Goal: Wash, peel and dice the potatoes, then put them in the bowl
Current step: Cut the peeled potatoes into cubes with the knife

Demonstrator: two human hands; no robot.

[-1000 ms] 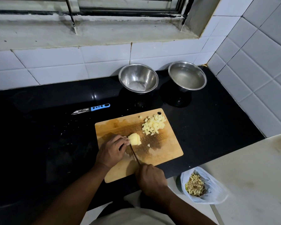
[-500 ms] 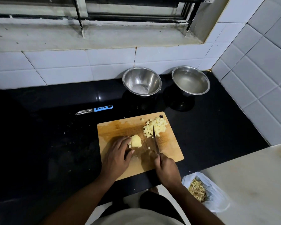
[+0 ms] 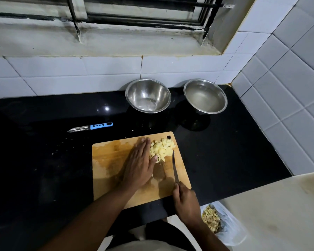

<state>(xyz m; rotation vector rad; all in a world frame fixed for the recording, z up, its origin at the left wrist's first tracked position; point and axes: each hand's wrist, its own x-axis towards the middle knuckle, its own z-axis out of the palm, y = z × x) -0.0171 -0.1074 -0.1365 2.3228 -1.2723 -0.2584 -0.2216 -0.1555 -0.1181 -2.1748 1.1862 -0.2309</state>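
A heap of pale yellow diced potato (image 3: 162, 149) lies at the far right corner of the wooden cutting board (image 3: 109, 158). My left hand (image 3: 139, 165) lies flat with straight fingers, its edge against the left side of the heap. My right hand (image 3: 185, 200) grips the handle of a knife (image 3: 174, 167), whose blade stands on edge just right of the heap. Two steel bowls stand at the back by the tiles: the left bowl (image 3: 148, 96) holds nothing I can make out, the right bowl (image 3: 205, 96) holds water.
A blue-handled peeler (image 3: 91, 127) lies on the black counter (image 3: 43, 160) left of the board. A plastic bag of peelings (image 3: 216, 221) sits below the counter's front edge at the right. White tiled walls close the back and right.
My left hand let go of the potato piece, flattened and slid to the heap's left side. The knife moved from the board's middle to the heap's right. The uncut piece is no longer visible.
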